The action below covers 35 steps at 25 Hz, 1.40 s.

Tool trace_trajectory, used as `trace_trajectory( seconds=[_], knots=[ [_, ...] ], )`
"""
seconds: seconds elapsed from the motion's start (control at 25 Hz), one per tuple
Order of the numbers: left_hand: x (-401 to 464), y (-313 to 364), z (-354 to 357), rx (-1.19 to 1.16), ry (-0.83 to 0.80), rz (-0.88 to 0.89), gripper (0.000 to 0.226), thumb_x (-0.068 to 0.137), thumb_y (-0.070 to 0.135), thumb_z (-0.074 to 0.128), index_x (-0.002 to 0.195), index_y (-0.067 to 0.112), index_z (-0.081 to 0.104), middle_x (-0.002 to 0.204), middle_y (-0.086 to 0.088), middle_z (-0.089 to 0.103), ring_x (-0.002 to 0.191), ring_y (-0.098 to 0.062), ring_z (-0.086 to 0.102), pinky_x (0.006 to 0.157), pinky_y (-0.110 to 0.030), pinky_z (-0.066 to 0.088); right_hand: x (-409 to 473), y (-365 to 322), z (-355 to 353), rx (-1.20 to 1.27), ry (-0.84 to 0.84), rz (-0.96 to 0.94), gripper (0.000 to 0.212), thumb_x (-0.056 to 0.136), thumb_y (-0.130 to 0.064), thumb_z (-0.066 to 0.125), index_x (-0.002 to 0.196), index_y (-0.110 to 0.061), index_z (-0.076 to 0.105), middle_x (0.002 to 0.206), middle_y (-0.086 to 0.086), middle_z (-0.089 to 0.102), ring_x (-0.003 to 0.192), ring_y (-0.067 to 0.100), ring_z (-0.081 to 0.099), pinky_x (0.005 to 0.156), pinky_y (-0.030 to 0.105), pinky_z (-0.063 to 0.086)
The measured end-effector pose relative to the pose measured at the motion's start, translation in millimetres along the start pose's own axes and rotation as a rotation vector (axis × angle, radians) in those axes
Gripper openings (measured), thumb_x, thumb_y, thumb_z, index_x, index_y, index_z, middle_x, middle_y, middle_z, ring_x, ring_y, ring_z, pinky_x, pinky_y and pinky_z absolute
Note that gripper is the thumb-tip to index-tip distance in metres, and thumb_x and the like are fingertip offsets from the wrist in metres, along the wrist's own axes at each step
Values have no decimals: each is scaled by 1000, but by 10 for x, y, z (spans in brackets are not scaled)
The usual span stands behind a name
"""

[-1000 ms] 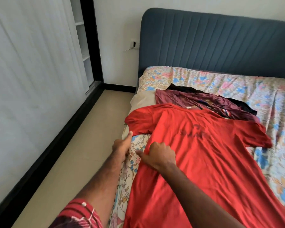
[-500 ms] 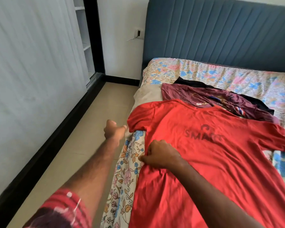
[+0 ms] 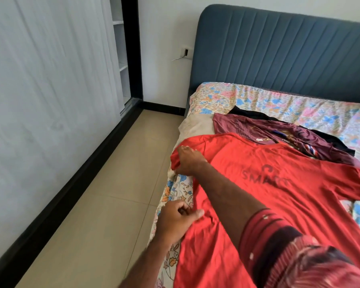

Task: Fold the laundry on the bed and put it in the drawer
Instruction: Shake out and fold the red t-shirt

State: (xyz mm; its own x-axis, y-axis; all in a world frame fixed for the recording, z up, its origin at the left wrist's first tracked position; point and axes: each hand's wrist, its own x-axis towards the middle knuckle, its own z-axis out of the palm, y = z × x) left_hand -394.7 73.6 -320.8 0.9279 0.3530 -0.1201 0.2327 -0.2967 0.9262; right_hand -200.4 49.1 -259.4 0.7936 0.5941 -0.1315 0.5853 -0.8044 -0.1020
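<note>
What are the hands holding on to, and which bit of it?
The right hand grips the red T-shirt by its sleeve; the left hand pinches its side edge.

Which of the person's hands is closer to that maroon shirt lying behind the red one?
The right hand. It grips the red shirt's sleeve, close beside the maroon shirt. The left hand pinches the red shirt's side edge, nearer the person.

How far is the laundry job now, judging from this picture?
Nothing looks folded yet. The red shirt lies spread flat on the bed; the right hand holds its sleeve and the left hand pinches its side edge, starting a fold. The maroon shirt and a black garment wait behind, unfolded. No drawer is in view.
</note>
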Motion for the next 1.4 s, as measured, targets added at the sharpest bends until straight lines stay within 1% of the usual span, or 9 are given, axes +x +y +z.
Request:
trace_trajectory(
  seconds=[0.08,0.2,0.36,0.56,0.68,0.8,0.96,1.2,1.4],
  knots=[
    [-15,-44,-49,-91,-122,14,54,53,56,84,71,8,68,63,0,62,59,-7,50,61,-29,46,118,7,173,-7,-90,75,107,83,-45,78,159,-3,16,168,13,17,156,29,15,126,51,16],
    [-29,-40,-82,-197,-182,11,33,64,34,88,77,8,73,68,3,63,65,-8,53,66,-28,47,185,61,384,-16,-82,161,95,97,-42,60,163,-6,0,172,8,-4,158,24,-3,127,50,5],
    [-27,-69,-84,-303,-123,29,7,90,20,75,84,18,77,74,3,66,73,-10,59,73,-27,49,231,66,404,51,78,172,56,105,-24,41,158,-12,32,167,7,26,155,25,20,124,50,20],
    [-11,180,57,-342,-6,189,6,87,26,63,85,21,65,61,17,54,60,-1,47,61,-17,36,185,371,-37,1056,365,367,34,106,-24,44,115,-5,70,107,17,71,103,32,67,99,46,53],
    [-44,501,214,-324,-6,321,8,88,26,60,89,19,64,77,16,63,73,0,57,67,-14,42,-21,817,-316,1756,409,415,36,107,-34,48,121,-7,67,115,16,73,107,30,70,97,45,57],
    [-104,824,582,-211,-98,424,5,90,22,61,87,20,64,79,14,65,75,-2,60,68,-18,45,-324,1448,-529,2008,499,512,40,105,-42,53,118,-7,68,99,15,78,91,28,76,81,46,63],
    [-240,857,1072,158,-251,352,19,79,43,65,91,29,61,79,12,66,77,-6,64,74,-31,52,-806,2207,-353,1750,690,964,17,102,-21,57,98,-6,64,68,8,64,52,21,60,39,32,52],
    [-445,837,1069,417,-207,283,38,71,46,79,99,27,63,94,4,69,88,-18,67,78,-35,54,-1210,2320,-136,1394,577,1041,42,79,0,77,115,-13,58,112,16,64,86,30,66,67,49,62],
    [-599,832,889,434,-247,306,33,72,42,81,80,27,53,75,8,56,83,-21,62,67,-29,42,-1326,2210,-177,269,498,594,37,81,-12,65,113,-30,65,141,5,46,134,34,43,106,52,38]
  ],
)
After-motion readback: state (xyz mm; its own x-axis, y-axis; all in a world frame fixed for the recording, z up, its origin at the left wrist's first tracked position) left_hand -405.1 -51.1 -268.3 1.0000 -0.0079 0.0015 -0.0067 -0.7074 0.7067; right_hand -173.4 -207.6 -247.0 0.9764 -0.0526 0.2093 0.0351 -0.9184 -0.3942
